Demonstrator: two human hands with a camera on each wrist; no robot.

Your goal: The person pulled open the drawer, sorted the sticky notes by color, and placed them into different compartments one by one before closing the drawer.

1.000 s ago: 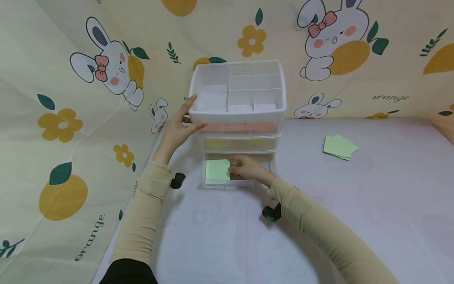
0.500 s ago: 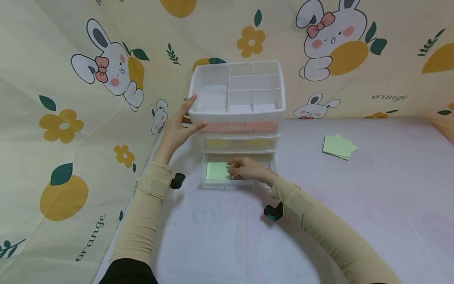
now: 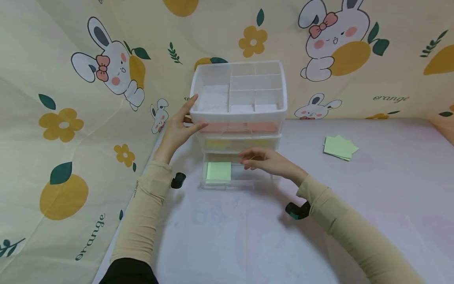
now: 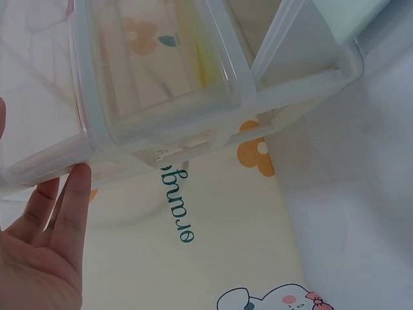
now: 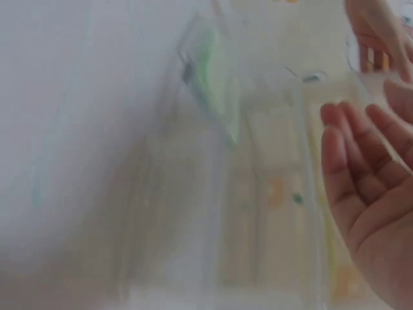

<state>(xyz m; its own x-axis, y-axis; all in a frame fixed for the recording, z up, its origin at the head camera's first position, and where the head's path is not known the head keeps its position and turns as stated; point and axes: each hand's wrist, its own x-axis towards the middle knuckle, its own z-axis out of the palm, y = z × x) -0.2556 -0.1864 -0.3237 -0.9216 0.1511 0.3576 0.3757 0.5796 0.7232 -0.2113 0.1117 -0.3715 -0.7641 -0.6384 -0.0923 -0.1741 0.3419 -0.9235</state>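
A white and clear drawer unit (image 3: pixel 238 113) stands against the patterned cloth, its bottom drawer (image 3: pixel 224 184) pulled out. Inside that drawer, at the left, lies a green paper stack (image 3: pixel 218 171). My left hand (image 3: pixel 177 130) holds the unit's upper left side, thumb at the front and fingers along the side; the left wrist view shows the fingers (image 4: pixel 74 194) touching its edge. Over the right part of the drawer is my right hand (image 3: pixel 271 162), fingers relaxed and holding nothing; the blurred right wrist view shows its palm (image 5: pixel 381 206).
More green paper sheets (image 3: pixel 339 147) lie fanned on the white table (image 3: pixel 354 205) at the right. The unit's top tray (image 3: pixel 255 83) has several compartments. Pink and yellow contents show through the two upper drawers (image 3: pixel 244 142).
My right hand has moved away from the green paper in the drawer, to the right and slightly up, leaving it there. The left hand stays on the unit.
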